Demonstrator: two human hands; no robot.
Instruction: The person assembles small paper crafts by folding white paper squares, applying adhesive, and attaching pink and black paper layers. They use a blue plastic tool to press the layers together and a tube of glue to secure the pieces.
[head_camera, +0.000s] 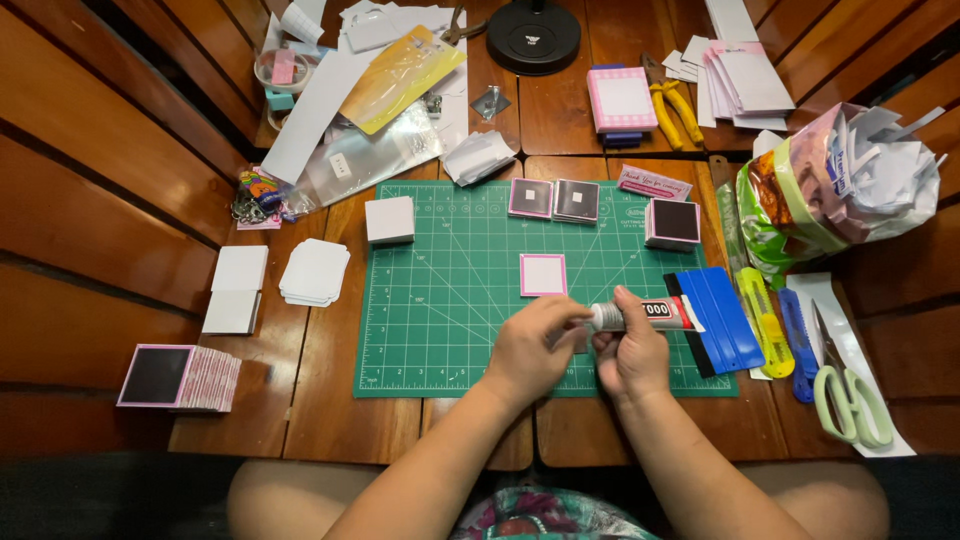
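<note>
Wooden slatted table (330, 400) carries a green gridded cutting mat (440, 300). Right hand (632, 355) wraps the silver glue tube with red-and-black label (655, 315); left hand (530, 345) pinches the tube's cap end. Just beyond the grip lies a pink-bordered white square card (543, 274). Beside the tube's far end: blue plastic squeegee (722, 318).

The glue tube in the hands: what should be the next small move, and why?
Probably twist the cap off. The right hand grips the glue tube by its body, and the left hand pinches its capped end. A pink-bordered card lies alone on the green cutting mat just beyond, seemingly waiting for glue.
</note>
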